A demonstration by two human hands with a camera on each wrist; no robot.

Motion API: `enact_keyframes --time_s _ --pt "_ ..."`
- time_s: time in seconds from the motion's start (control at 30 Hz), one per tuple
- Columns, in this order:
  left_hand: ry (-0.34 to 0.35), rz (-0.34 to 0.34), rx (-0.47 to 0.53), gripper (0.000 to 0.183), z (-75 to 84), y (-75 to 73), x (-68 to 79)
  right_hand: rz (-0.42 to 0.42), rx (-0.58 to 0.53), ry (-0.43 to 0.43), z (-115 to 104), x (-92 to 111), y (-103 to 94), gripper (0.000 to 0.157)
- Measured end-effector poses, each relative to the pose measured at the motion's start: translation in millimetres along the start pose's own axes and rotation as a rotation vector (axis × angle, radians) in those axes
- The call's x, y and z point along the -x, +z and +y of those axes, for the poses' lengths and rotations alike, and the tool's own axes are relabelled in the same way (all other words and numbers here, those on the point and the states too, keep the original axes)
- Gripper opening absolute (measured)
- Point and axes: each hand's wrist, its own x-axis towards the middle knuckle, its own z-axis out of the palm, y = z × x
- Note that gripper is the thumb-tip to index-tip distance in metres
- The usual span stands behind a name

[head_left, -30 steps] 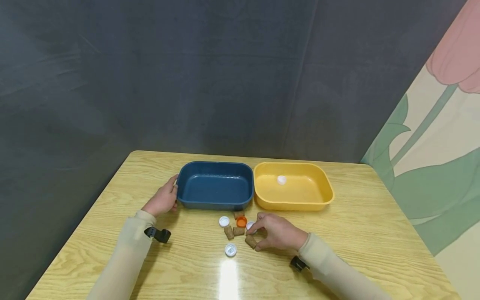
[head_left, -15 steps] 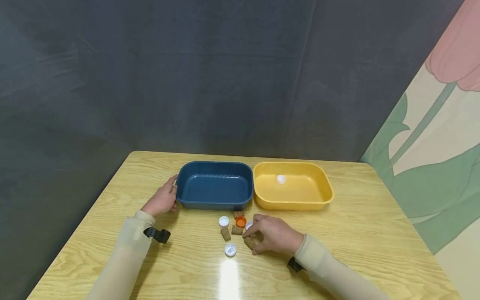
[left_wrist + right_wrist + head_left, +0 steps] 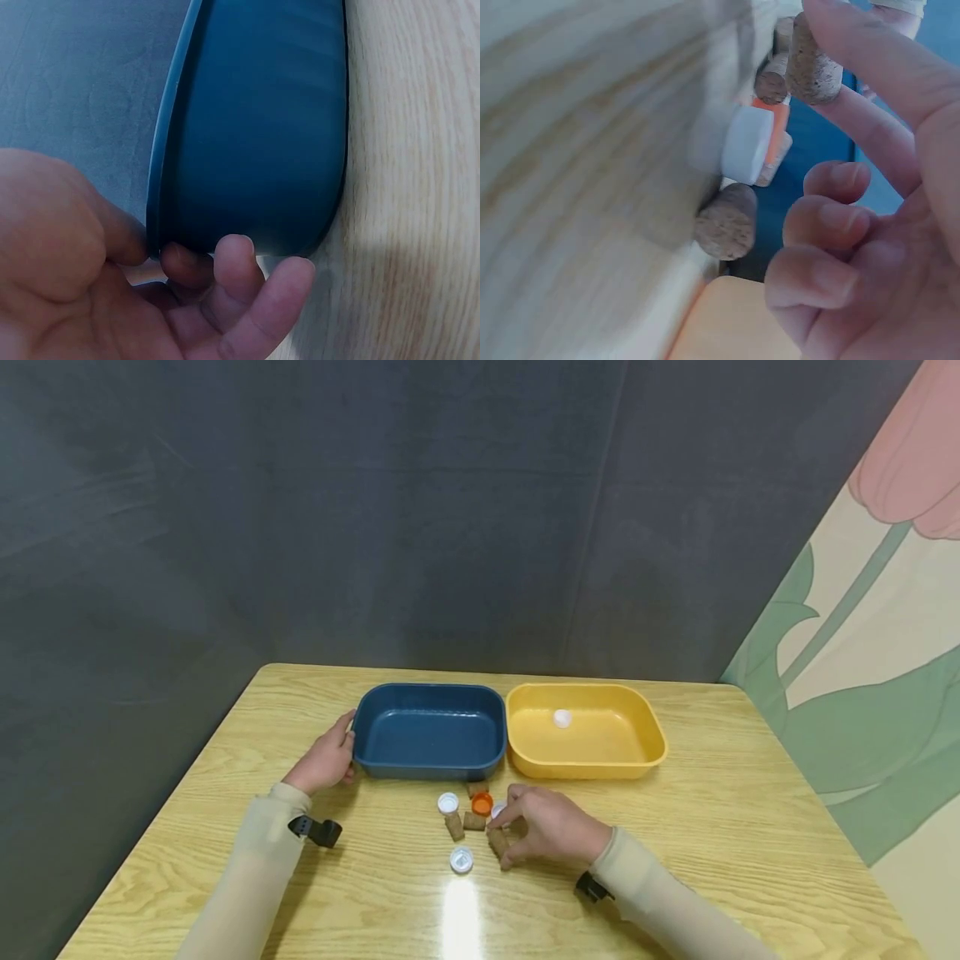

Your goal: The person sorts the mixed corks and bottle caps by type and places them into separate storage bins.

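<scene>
In the head view my left hand [image 3: 324, 760] is at the left end of a dark blue bin [image 3: 430, 772]. The left wrist view has its thumb at the rim of the bin and curled fingers against the outer end wall. My right hand [image 3: 553, 827] pinches a brown cork [image 3: 814, 64] between thumb and index finger, close over the table; its other fingers are curled in. Beside that cork lie a white bottle cap [image 3: 748, 142], partly hidden by the hand in the head view, an orange cap [image 3: 482, 804] and another cork [image 3: 474, 821].
A yellow bin [image 3: 583, 772] adjoins the blue one on the right and has a white cap [image 3: 562, 718] inside. Two more white caps, one farther back [image 3: 447, 803] and one nearer [image 3: 461, 860], lie on the wooden table [image 3: 375, 893]. A dark curtain [image 3: 450, 527] hangs behind.
The cork by my right hand has turned and shifted slightly left, and thumb and index finger now pinch it. A loose cork to the left shifted slightly. My left hand stays put.
</scene>
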Motion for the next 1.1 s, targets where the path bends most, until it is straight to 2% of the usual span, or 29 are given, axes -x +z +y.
enact_keyframes --time_s 0.23,0.5,0.8,1.1 --pt "-0.001 -0.001 0.002 0.053 1.4 0.4 -1.1 0.045 -0.012 -0.053 -4.4 -1.4 -11.0 0.046" --pt "0.005 -0.005 0.009 0.053 2.1 1.2 0.0 0.03 -0.082 -0.043 -8.5 -6.4 -21.1 0.046" --pt "-0.002 -0.021 0.013 0.054 3.7 -0.7 -0.6 0.085 -0.153 -0.088 -12.8 -20.1 -35.5 0.048" --pt "0.0 -0.043 -0.028 0.053 1.0 -5.8 -0.6 0.111 -0.163 -0.052 -14.9 -38.8 -52.7 0.042"
